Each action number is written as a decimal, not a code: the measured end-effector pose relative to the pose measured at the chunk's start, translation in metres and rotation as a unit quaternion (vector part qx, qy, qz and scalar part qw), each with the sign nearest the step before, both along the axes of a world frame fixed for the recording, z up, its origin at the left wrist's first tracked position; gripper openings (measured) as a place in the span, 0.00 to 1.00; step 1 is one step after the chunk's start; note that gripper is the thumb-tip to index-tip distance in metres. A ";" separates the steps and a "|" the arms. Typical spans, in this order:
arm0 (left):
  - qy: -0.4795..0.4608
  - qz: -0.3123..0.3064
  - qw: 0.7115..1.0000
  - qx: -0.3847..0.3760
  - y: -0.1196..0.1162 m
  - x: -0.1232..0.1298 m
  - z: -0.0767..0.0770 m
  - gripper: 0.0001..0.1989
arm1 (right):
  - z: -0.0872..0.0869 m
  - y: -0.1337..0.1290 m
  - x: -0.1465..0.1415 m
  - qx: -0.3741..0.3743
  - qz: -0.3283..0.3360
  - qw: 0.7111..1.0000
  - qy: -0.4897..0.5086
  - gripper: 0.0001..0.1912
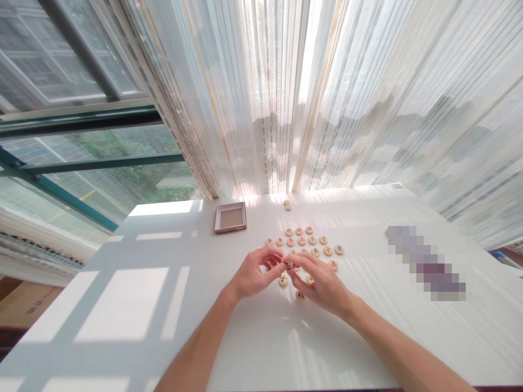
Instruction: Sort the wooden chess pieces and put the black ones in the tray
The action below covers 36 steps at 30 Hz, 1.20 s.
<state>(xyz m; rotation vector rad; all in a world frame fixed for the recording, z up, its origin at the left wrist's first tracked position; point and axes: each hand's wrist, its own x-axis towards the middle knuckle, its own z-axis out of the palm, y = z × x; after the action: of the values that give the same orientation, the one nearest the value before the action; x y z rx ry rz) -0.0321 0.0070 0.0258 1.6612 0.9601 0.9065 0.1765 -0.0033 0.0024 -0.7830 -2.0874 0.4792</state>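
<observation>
We look down at a white counter, where our left hand and right hand meet over a cluster of pale round pieces. They lie flat, red or black characters facing up, so the markings stay readable. The fingers of both hands curl inward, tips nearly meeting around one small disc at the cluster's near part; approaching from both sides likely helps steady something so small, but we cannot tell which hand pinches it. A couple of loose discs sit apart on the far side. A shallow box stands far left, beyond the hands' reach of movement; a pixelated item lies right.
</observation>
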 end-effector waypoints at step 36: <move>-0.004 0.050 0.999 0.013 -0.002 0.005 -0.005 0.12 | 0.003 0.007 0.000 -0.077 -0.025 0.995 0.061 0.17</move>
<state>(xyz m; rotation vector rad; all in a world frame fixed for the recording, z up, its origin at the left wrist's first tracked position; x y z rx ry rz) -0.0270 0.0055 0.0212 1.6428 1.0361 0.9956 0.1767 0.0040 0.0055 -0.8705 -1.9304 0.6505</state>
